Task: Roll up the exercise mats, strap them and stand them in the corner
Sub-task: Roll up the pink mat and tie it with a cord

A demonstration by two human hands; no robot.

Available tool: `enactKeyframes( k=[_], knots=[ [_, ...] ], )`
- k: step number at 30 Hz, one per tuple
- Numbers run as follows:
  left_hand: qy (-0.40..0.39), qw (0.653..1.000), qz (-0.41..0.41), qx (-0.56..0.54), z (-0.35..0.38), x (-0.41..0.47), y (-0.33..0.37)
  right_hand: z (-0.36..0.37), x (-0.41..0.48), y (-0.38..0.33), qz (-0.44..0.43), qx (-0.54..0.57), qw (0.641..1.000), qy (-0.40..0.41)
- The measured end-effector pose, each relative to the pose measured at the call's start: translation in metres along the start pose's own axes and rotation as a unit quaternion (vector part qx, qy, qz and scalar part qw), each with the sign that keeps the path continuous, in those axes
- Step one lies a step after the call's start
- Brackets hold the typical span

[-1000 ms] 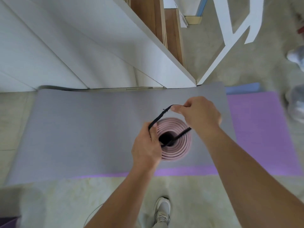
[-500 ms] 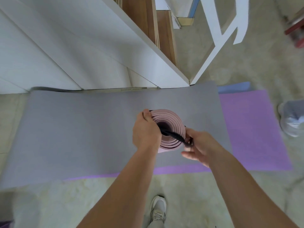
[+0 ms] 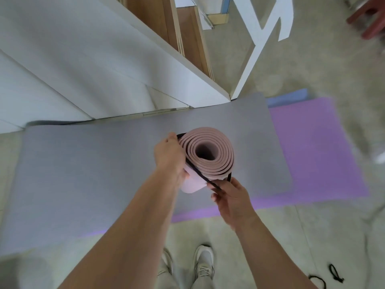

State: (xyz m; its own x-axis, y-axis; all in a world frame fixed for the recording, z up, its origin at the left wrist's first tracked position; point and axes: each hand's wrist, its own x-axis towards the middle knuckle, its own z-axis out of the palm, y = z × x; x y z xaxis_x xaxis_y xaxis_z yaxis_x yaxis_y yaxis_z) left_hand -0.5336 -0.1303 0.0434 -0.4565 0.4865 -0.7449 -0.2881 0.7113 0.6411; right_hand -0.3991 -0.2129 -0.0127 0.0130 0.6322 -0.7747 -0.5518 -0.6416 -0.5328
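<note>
A rolled pink mat (image 3: 216, 163) stands on end in front of me, seen from above as a spiral. My left hand (image 3: 169, 157) grips its left side. A black strap (image 3: 198, 174) loops around the roll just below its top rim. My right hand (image 3: 229, 197) pinches the strap's end at the roll's near right side. Under the roll a grey mat (image 3: 93, 176) lies flat on the floor, overlapping a purple mat (image 3: 316, 147). The edge of a blue mat (image 3: 289, 97) shows beyond the purple one.
A white wall corner (image 3: 230, 97) and wooden door frame (image 3: 187, 38) rise behind the mats. More black straps (image 3: 325, 278) lie on the floor at the lower right. My shoes (image 3: 202, 265) stand on the pale floor near the purple mat's edge.
The strap went from being held above the roll's open end to sitting around its outside. My right hand dropped from above the roll to its near right side. The roll's top now sits higher in view.
</note>
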Motion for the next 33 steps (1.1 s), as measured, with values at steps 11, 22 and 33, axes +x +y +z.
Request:
enactKeyframes(
  k=[11, 22, 33],
  knots=[
    [-0.056, 0.997, 0.052, -0.006, -0.003, 0.032, -0.029, -0.013, 0.047, -0.032, -0.003, -0.072, 0.997, 0.025],
    [-0.028, 0.988, 0.044, 0.144, 0.003, 0.127, -0.099, -0.032, 0.12, -0.001, 0.06, -0.183, 0.964, 0.184],
    [-0.115, 0.938, 0.277, 0.175, 0.021, 0.202, -0.105, -0.026, 0.187, 0.016, -0.198, -0.415, 0.871, 0.176]
  ],
)
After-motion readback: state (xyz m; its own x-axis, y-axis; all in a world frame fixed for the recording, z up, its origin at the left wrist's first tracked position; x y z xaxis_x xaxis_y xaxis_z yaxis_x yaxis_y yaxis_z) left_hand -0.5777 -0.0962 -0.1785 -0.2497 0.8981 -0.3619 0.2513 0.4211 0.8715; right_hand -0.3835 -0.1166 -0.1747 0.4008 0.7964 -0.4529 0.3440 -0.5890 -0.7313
